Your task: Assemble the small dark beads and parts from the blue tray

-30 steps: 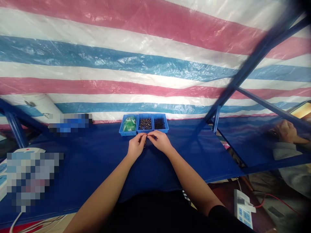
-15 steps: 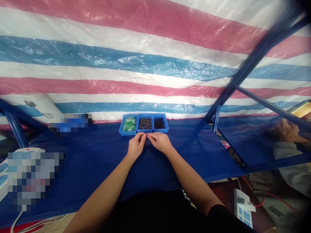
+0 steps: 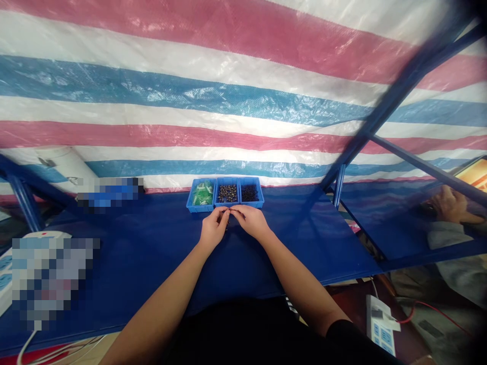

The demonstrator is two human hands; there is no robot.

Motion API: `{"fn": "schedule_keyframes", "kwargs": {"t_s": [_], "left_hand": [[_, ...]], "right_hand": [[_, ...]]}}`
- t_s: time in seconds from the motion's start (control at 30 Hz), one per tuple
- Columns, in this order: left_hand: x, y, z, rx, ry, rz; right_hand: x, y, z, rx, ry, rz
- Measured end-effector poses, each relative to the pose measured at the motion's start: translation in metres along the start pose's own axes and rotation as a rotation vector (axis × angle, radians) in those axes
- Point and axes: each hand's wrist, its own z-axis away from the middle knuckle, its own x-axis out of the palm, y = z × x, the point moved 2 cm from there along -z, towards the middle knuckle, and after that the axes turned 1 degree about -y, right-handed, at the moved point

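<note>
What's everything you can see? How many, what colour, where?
Bins: three, blue, table's back edge
Green pieces: many, green, left bin
Shiny pieces: many, brassy, middle bin
Black pieces: many, black, right bin
Table: one, blue, under bins
Sheet: one, multicoloured stripes, behind bins
Frame bars: several, blue, sides
Cylinder: one, white, back left
Power strips: two, white, left and lower right
Cable: one, red, lower right
Blurred patches: two, mixed, left
Other person: one, grey sleeve, right
Shirt: one, black, bottom
Left hand, right hand: one each, centre, fingers pinching something tiny

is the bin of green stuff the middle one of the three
No, the green-filled bin sits at the left end of the row, beside the middle bin.
</note>
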Motion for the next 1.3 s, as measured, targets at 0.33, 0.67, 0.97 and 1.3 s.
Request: {"fn": "schedule_keyframes", "kwargs": {"t_s": [0.33,0.67,0.97,1.3], "left_hand": [[0.0006,-0.0002,0.0001,-0.002,-0.013,-0.001],[0.0029,-0.0028,0.0005,-0.005,-0.032,0.021],[0.0003,-0.0006,0.0007,0.002,-0.024,-0.018],[-0.0009,0.0012,0.0004,0.010,-0.007,-0.028]], "right_hand": [[-0.0018,0.0002,0.0012,-0.010,0.027,0.003],[-0.0013,-0.0008,0.0000,0.025,0.012,0.006],[-0.0018,-0.0053,0.0007,0.038,-0.018,-0.010],[0.0009,-0.0019,0.0012,0.006,0.012,0.018]]}}
